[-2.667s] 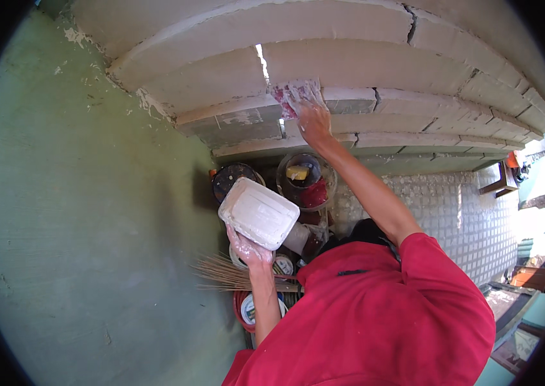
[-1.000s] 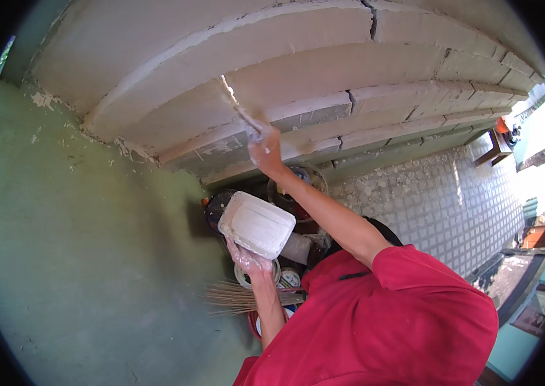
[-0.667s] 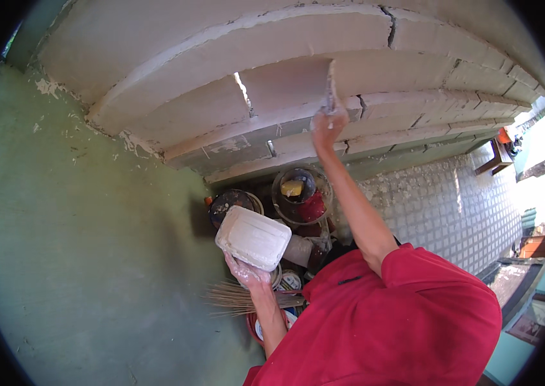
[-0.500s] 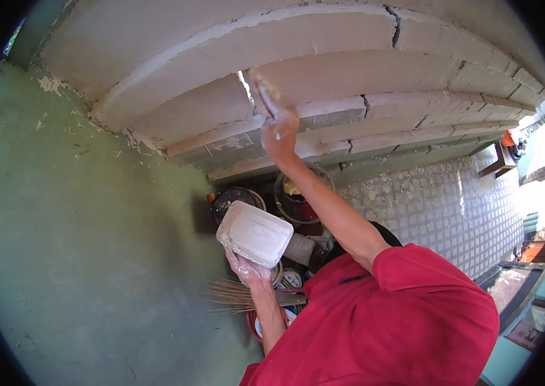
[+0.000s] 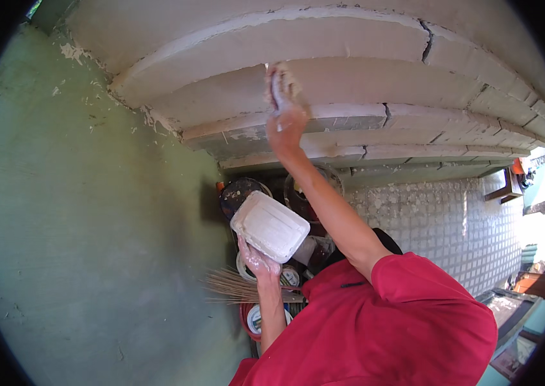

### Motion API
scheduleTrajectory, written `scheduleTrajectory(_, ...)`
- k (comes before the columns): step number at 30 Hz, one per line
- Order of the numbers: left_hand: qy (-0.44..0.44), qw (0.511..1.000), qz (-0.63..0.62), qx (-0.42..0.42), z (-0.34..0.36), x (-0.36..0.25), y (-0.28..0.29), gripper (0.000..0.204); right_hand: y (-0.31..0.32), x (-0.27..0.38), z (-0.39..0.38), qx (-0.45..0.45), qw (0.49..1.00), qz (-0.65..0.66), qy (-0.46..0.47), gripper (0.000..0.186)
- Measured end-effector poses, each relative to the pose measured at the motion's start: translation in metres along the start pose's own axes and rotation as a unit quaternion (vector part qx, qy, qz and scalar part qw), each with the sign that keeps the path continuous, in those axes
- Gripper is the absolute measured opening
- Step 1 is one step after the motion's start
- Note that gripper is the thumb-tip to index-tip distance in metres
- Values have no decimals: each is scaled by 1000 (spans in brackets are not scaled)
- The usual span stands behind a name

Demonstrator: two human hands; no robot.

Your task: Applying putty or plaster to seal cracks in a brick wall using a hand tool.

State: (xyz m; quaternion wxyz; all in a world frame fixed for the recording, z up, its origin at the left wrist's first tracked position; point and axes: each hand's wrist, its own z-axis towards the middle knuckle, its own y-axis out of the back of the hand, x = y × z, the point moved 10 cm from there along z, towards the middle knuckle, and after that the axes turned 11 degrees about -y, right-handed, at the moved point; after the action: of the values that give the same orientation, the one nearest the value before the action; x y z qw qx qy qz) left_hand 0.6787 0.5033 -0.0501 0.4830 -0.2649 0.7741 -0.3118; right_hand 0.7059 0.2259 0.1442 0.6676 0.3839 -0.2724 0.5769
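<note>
Green wall (image 5: 105, 225) left of my left hand (image 5: 262, 262). Pale ledged surface (image 5: 375, 83) beyond both hands. Tiled floor (image 5: 440, 222) off to the right of my right hand (image 5: 287, 128). Bundle of thin sticks (image 5: 229, 286) just below the left. White rectangular tray (image 5: 271, 226) held in my left hand. Right closed around a plaster-smeared tool (image 5: 281, 89), blurred, up against the ledged surface; contact I can't tell.

A white, rounded-rectangular, smeared container (image 5: 271, 226) is being held tilted in the left hand (image 5: 258, 258); a blurred, flat, paste-coated tool (image 5: 277, 90) is being gripped, upward-pointing, by the right hand (image 5: 286, 125).
</note>
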Motion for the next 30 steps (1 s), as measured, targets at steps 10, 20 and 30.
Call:
scheduleTrajectory(10, -25, 1000, -6, -17, -9, -18, 17, 52, -22, -92, -66, 282, 639, 529, -482, 28)
scheduleTrajectory(20, -42, 999, -15, -23, -9, -18, 21, 53, 5, -93, -60, 214, 724, 482, -446, 17)
scheduleTrajectory(30, -64, 998, -21, -14, -10, -27, 28, 51, 0, 3, -45, 96, 993, 65, -30, 14)
